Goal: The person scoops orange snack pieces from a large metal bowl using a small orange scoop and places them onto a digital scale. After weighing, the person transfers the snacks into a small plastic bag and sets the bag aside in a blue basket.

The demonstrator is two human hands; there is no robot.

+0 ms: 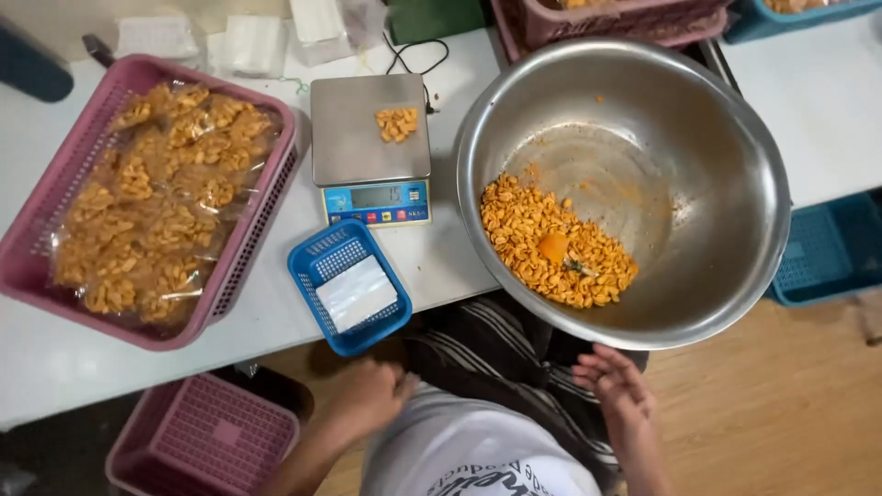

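Hovering below the table edge, the right hand (pixel 614 386) is open, fingers spread, just under the steel bowl (pixel 726 184) of orange coated peanuts (pixel 551 248). The left hand (pixel 367 397) hangs loosely curled and empty below the small blue basket (pixel 317 271). A few peanuts sit on the digital scale (pixel 354 138).
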